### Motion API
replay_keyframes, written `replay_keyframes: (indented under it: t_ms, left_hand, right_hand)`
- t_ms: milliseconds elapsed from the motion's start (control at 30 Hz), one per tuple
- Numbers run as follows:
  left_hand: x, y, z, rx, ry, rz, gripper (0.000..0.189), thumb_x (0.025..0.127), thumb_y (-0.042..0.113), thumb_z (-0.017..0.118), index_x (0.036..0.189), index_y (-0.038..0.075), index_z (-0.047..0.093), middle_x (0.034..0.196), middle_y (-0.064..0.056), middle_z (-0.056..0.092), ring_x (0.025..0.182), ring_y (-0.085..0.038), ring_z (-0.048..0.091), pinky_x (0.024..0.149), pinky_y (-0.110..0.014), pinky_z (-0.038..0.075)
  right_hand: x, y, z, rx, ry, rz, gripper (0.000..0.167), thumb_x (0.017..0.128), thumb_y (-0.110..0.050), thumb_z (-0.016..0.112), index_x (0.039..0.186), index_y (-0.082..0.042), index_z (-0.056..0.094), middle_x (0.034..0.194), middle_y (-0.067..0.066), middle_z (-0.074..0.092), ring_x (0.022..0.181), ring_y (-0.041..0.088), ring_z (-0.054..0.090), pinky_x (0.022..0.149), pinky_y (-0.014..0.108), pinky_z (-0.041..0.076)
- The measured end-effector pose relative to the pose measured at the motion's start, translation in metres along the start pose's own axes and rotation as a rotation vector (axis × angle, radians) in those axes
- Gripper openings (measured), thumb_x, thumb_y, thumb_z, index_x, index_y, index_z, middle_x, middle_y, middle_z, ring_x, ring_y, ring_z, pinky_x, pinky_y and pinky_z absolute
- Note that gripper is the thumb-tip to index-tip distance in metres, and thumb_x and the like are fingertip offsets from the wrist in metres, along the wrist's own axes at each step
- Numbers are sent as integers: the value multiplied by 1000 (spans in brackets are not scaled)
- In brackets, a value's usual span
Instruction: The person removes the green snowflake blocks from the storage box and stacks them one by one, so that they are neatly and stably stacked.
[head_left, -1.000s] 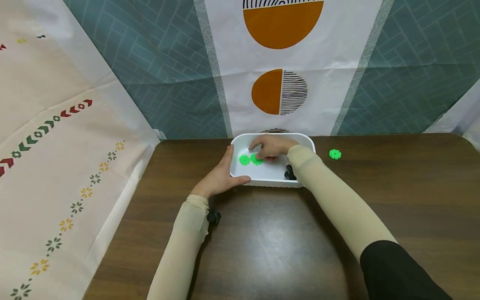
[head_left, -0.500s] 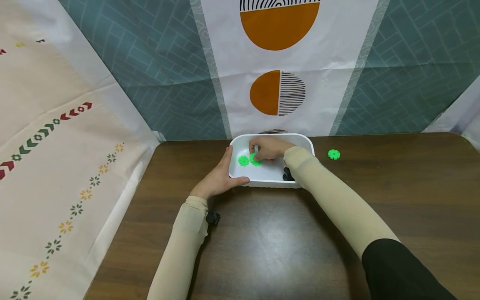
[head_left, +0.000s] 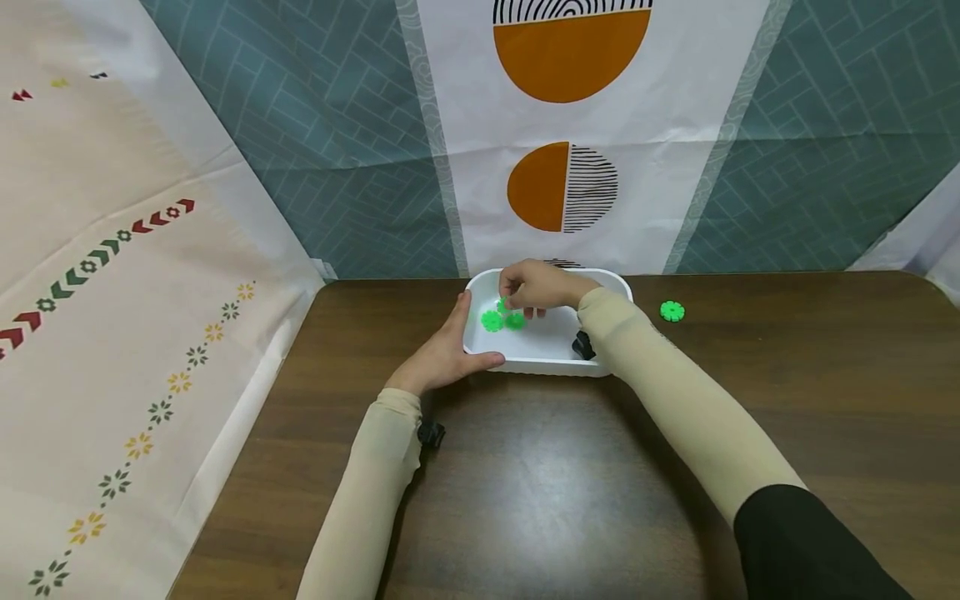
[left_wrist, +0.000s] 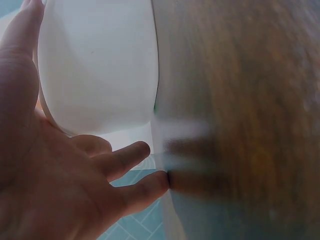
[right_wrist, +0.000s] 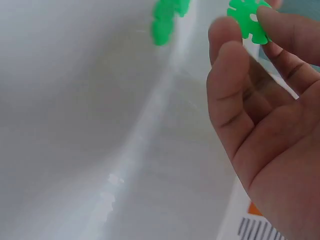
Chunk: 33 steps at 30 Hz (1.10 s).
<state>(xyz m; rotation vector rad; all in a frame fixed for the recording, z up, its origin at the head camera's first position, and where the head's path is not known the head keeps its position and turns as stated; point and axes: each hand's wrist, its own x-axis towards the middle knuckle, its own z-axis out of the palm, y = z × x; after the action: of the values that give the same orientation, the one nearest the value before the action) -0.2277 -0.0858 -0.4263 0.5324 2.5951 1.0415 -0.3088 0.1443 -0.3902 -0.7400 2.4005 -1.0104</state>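
Observation:
Over the white tray [head_left: 551, 365], my right hand [head_left: 546, 285] pinches a green interlocking disc [right_wrist: 245, 21] with a notched rim between thumb and fingertip. The disc tilts on edge in the right wrist view. Two more green discs [head_left: 492, 322] lie side by side below it, toward the tray's left end. My left hand [head_left: 437, 357] rests against the left end of the tray, its thumb laid along the front rim and its fingers up the side wall. In the left wrist view, this hand's lower fingers [left_wrist: 142, 192] reach out straight beside the tray wall.
A lone green disc [head_left: 672, 311] lies on the brown wooden table [head_left: 540, 483] to the right of the tray. Behind the table's far edge hangs a patterned teal and white cloth [head_left: 480, 200]. A cream cloth [head_left: 150, 333] covers the left side.
The right hand has lifted slightly from the tray floor with a green disc in its fingertips, uncovering the second lying disc. The left hand stays on the tray.

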Motion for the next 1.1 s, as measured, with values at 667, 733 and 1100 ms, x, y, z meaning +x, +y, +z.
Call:
replay_keyframes:
  t_ms: [667,733,1100]
  left_hand:
    - [-1,-2,2,-8,13,-14,124,82,57,78,163,21,-10,169,-2,0,142,-27,32,113,-46,31]
    - [0,-1,2,-7,15,-12,124,83,57,78,163,21,-10,169,-2,-1,143,-27,31,114,-46,30]
    - [1,1,1,-12,16,10,123,84,55,78,162,19,-10,169,-3,-1,144,-27,30,114,-44,29]
  right_hand:
    - [-40,-8,-42,240,289,-101,11,108,-9,46,117,-9,53,84,28,54,51,22,46,52,33,43]
    - [-44,-8,-44,248,292,-98,11,108,-11,47,117,-10,53,87,30,56,49,20,44,49,33,42]
    - [-73,-12,-49,295,334,-117,30,106,-2,47,132,-5,61,89,29,59,55,23,50,54,37,48]
